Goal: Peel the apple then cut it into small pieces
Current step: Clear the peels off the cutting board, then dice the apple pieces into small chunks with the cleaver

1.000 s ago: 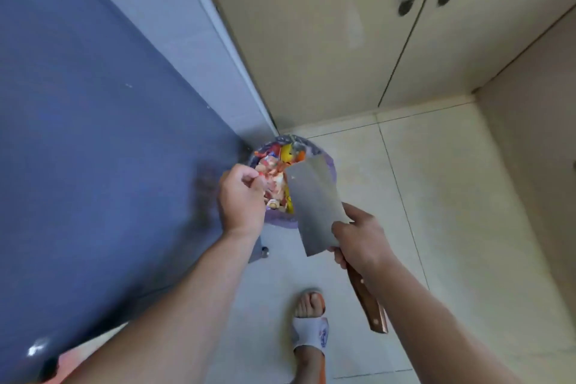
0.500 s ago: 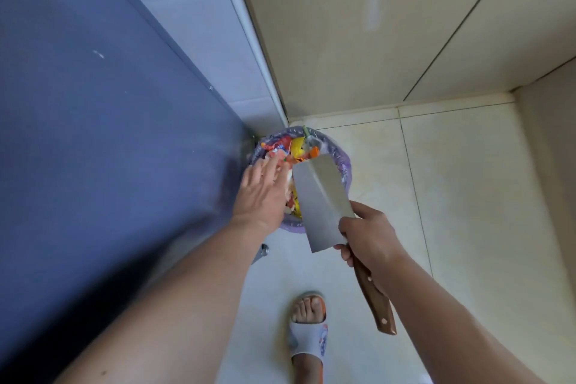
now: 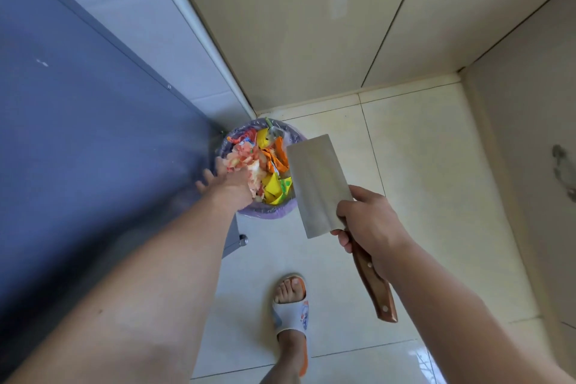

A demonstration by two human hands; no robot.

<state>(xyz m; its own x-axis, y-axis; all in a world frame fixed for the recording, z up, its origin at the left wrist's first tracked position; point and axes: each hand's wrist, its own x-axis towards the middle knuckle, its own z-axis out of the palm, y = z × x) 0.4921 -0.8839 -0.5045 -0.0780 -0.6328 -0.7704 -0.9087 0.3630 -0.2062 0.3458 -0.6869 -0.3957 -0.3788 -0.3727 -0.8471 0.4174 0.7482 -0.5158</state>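
Head view: pinkish-red and pale apple peelings (image 3: 246, 159) heaped on crumpled yellow and orange wrappers inside a round bin lined with a lilac plastic bag (image 3: 265, 213), down on the cream floor tiles by the blue cabinet front (image 3: 93, 134). Left hand (image 3: 227, 185) over the bin's near edge, fingers spread and loose — gripping nothing. Right hand (image 3: 371, 227) wrapped tight round a broad steel cleaver with a riveted brown wooden handle (image 3: 318, 184), blade flat-on, partly covering the bin's right side.
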